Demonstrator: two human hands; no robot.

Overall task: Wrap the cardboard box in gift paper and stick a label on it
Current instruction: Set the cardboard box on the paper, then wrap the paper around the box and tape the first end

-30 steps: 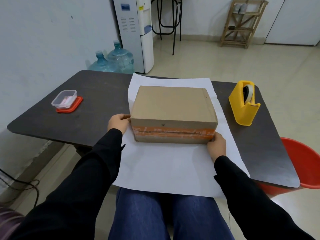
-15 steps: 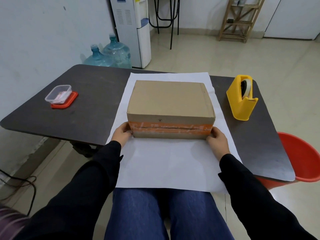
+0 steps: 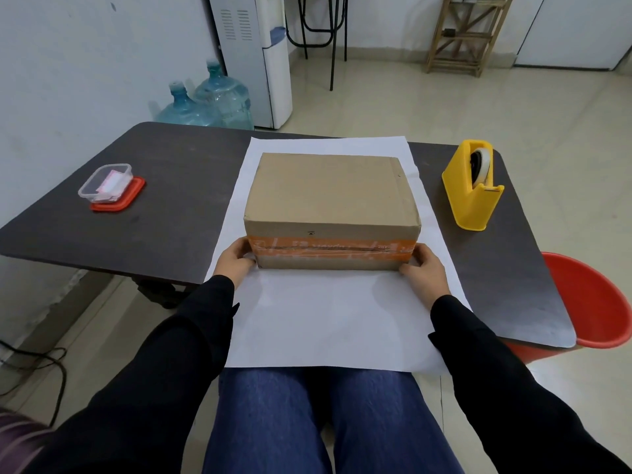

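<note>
We count one cardboard box (image 3: 331, 193) on one paper sheet (image 3: 328, 319); our left hand (image 3: 236, 263) and right hand (image 3: 425, 273) each grasp a near corner; one tape dispenser (image 3: 470, 196) right, one plastic container (image 3: 106, 183) left.

Left hand (image 3: 236, 263), right hand (image 3: 424, 273) grip near corners of cardboard box (image 3: 331, 200) on white paper (image 3: 325, 319)

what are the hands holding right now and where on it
The cardboard box: the left hand grips its near left corner, the right hand its near right corner, low down.
</note>
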